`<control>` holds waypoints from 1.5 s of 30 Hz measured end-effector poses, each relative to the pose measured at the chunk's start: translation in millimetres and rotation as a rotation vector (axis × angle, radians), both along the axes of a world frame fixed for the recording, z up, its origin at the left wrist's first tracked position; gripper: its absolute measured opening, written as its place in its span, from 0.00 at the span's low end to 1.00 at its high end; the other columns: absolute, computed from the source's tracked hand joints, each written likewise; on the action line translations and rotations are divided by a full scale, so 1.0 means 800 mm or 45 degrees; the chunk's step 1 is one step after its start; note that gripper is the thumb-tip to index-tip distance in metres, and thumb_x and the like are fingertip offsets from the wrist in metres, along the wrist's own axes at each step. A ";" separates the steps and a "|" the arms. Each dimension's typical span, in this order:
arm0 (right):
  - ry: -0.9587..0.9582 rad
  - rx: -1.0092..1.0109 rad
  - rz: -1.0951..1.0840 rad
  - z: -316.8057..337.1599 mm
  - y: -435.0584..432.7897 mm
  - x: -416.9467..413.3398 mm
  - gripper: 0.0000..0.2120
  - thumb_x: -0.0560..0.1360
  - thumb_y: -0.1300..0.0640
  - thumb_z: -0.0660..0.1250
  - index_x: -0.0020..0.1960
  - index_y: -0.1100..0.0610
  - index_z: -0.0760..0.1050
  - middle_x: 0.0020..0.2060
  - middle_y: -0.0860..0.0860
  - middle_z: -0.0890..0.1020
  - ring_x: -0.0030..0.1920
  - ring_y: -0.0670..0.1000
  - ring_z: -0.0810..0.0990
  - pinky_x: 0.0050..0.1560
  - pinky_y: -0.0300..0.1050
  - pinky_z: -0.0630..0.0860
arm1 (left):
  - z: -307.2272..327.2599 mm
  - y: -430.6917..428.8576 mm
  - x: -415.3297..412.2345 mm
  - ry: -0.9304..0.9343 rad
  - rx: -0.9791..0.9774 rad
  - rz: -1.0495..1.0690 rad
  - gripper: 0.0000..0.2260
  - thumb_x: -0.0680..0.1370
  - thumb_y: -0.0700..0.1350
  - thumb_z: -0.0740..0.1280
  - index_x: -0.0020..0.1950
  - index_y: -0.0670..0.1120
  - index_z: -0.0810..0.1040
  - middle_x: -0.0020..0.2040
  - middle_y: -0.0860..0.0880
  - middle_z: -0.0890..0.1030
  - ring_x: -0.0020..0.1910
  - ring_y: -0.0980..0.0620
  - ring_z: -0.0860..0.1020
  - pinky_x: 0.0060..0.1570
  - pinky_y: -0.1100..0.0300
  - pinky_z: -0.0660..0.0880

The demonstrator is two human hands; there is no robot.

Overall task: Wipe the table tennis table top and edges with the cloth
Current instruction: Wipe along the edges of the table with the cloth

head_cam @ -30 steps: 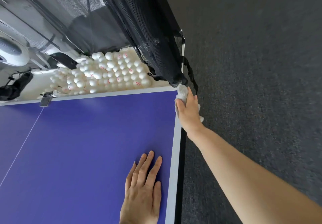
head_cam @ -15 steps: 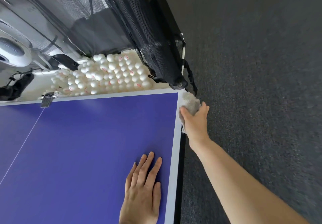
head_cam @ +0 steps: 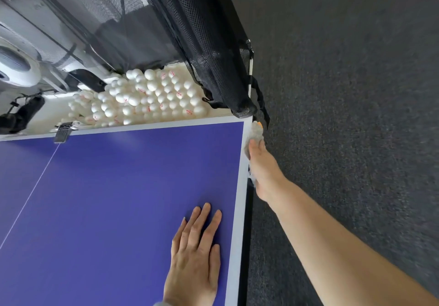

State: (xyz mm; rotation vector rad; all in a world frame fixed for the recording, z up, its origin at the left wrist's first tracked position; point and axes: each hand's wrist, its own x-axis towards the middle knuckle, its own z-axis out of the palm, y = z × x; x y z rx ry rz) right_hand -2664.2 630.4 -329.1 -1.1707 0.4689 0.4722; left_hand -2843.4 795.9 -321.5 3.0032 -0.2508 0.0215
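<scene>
Right hand (head_cam: 262, 170) gripping a white cloth (head_cam: 254, 134) against the table's (head_cam: 95, 198) side edge near the far corner, left hand (head_cam: 194, 255) flat, fingers relaxed, on the blue top just beside it, white balls (head_cam: 152, 96) beyond

Dark grey floor (head_cam: 344, 91), apparently carpet

Worktop (head_cam: 107, 198): blue top, smooth, low sheen, pale glare patch toward the far end. Border band (head_cam: 237, 210): paler, same smooth finish. Side edge (head_cam: 249, 210): black, matt.
Cloth (head_cam: 255, 134): whitish-grey, soft, fuzzy nap, crumpled.
Catch net (head_cam: 202, 44): black fabric mesh, fine open holes, limp, matt.
Balls (head_cam: 152, 96): white, smooth, plastic look, faint shine; red print on some.
Clip (head_cam: 63, 132): bare metal, dull silver.
Floor (head_cam: 344, 91): dark grey carpet, short rough pile, flecked.
</scene>
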 end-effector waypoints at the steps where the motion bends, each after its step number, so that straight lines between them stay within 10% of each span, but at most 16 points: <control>1: -0.050 -0.041 0.022 -0.004 0.003 -0.010 0.29 0.84 0.42 0.50 0.81 0.44 0.44 0.77 0.52 0.65 0.72 0.56 0.69 0.71 0.58 0.68 | -0.001 0.000 -0.001 0.005 0.001 0.000 0.24 0.79 0.47 0.55 0.77 0.51 0.65 0.78 0.51 0.64 0.77 0.51 0.61 0.70 0.47 0.60; 6: -0.078 -0.187 0.151 -0.010 0.031 -0.148 0.32 0.83 0.42 0.53 0.80 0.42 0.39 0.70 0.47 0.64 0.51 0.33 0.71 0.48 0.26 0.68 | -0.001 0.001 -0.002 0.034 -0.004 -0.005 0.25 0.80 0.47 0.53 0.78 0.51 0.62 0.79 0.51 0.61 0.78 0.51 0.60 0.71 0.48 0.60; 12: -0.158 -0.301 0.153 -0.013 0.030 -0.071 0.32 0.84 0.47 0.55 0.81 0.50 0.41 0.70 0.61 0.68 0.63 0.59 0.75 0.64 0.59 0.74 | 0.002 0.003 -0.003 0.074 0.005 -0.002 0.25 0.82 0.48 0.50 0.80 0.54 0.56 0.81 0.54 0.56 0.79 0.52 0.56 0.73 0.50 0.56; 17: -0.174 -0.269 0.065 -0.010 0.023 -0.027 0.32 0.84 0.45 0.54 0.81 0.47 0.42 0.72 0.57 0.66 0.65 0.57 0.73 0.65 0.54 0.71 | 0.002 -0.001 -0.004 0.090 0.013 0.018 0.24 0.83 0.49 0.49 0.80 0.54 0.57 0.81 0.56 0.54 0.79 0.54 0.53 0.74 0.51 0.53; 25: -0.165 -0.211 0.166 -0.023 0.044 -0.231 0.38 0.77 0.37 0.54 0.81 0.45 0.42 0.70 0.50 0.63 0.60 0.44 0.70 0.61 0.38 0.65 | 0.003 -0.002 -0.005 0.105 0.024 0.034 0.24 0.83 0.50 0.47 0.80 0.53 0.57 0.80 0.54 0.56 0.80 0.54 0.52 0.76 0.50 0.52; 35: -0.061 -0.259 -0.054 -0.025 0.045 -0.096 0.32 0.82 0.40 0.54 0.81 0.51 0.50 0.72 0.58 0.67 0.67 0.59 0.72 0.68 0.57 0.70 | 0.003 -0.001 -0.005 0.074 -0.015 0.041 0.23 0.83 0.52 0.46 0.80 0.54 0.57 0.80 0.54 0.56 0.79 0.57 0.49 0.77 0.54 0.47; 45: -0.174 -0.264 0.009 -0.036 0.068 -0.262 0.32 0.81 0.42 0.54 0.81 0.51 0.48 0.71 0.54 0.67 0.65 0.48 0.71 0.66 0.43 0.67 | 0.000 0.004 -0.008 0.036 -0.196 0.047 0.22 0.84 0.50 0.52 0.79 0.50 0.61 0.79 0.56 0.57 0.79 0.59 0.50 0.78 0.55 0.48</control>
